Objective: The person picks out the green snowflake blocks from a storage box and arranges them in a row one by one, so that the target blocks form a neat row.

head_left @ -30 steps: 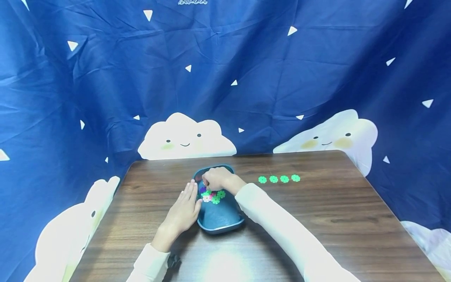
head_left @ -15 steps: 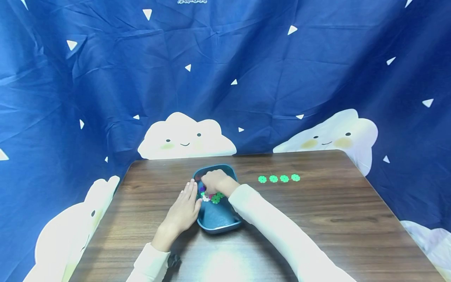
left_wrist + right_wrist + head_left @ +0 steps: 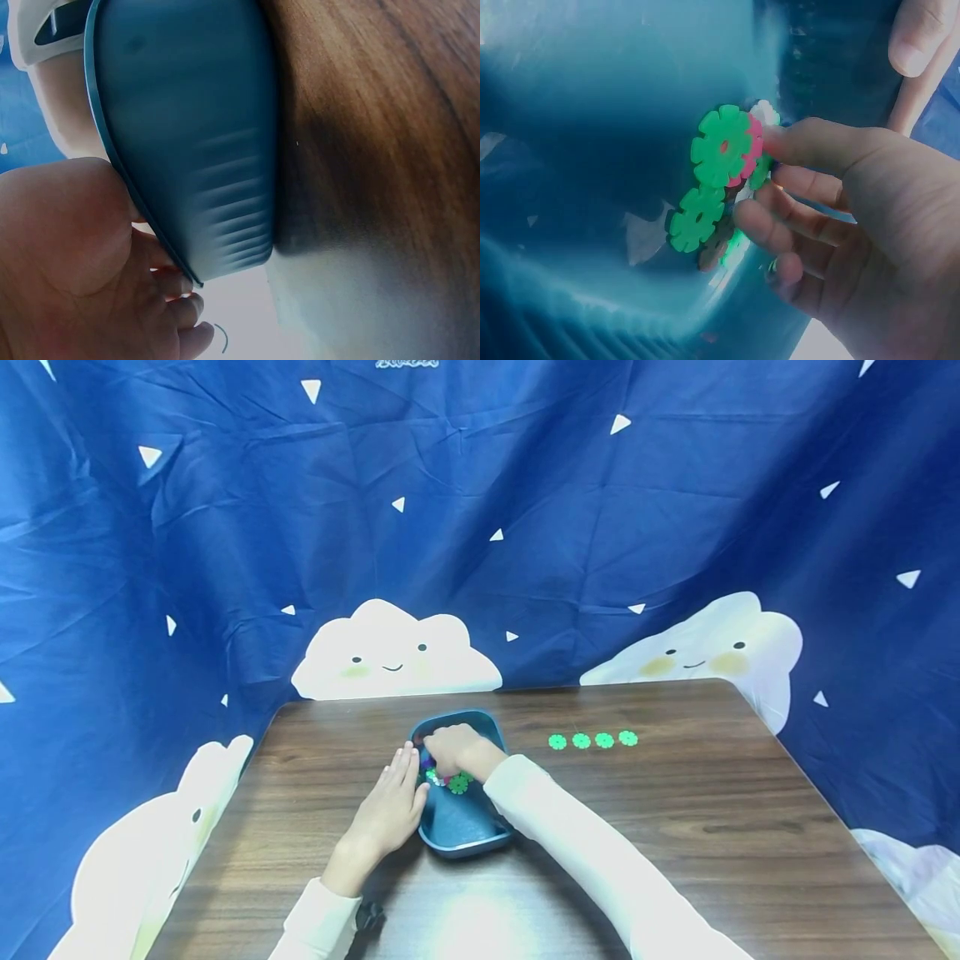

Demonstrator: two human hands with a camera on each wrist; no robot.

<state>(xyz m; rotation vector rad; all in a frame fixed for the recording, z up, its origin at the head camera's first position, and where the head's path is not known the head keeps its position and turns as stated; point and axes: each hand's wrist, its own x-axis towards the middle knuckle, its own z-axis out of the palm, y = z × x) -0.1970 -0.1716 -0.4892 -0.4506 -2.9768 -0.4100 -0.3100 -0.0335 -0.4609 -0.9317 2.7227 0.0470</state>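
Note:
A dark blue-green plastic tray stands on the table. My left hand lies along its left rim with straight fingers; the left wrist view shows the palm beside the tray's ribbed outer wall. My right hand reaches into the tray's far half. In the right wrist view, its loosely bent fingers and thumb touch a small heap of flower-shaped plastic discs. Green discs lie in front, with a pink disc, a white disc and a brown disc partly covered.
Several green flower discs lie in a row on the wooden table, right of the tray. Behind the table hangs a blue curtain printed with white clouds and triangles.
My right hand has moved slightly nearer and lower over the heap, covering more of the discs. My left hand, the tray and the row of green discs have stayed in place.

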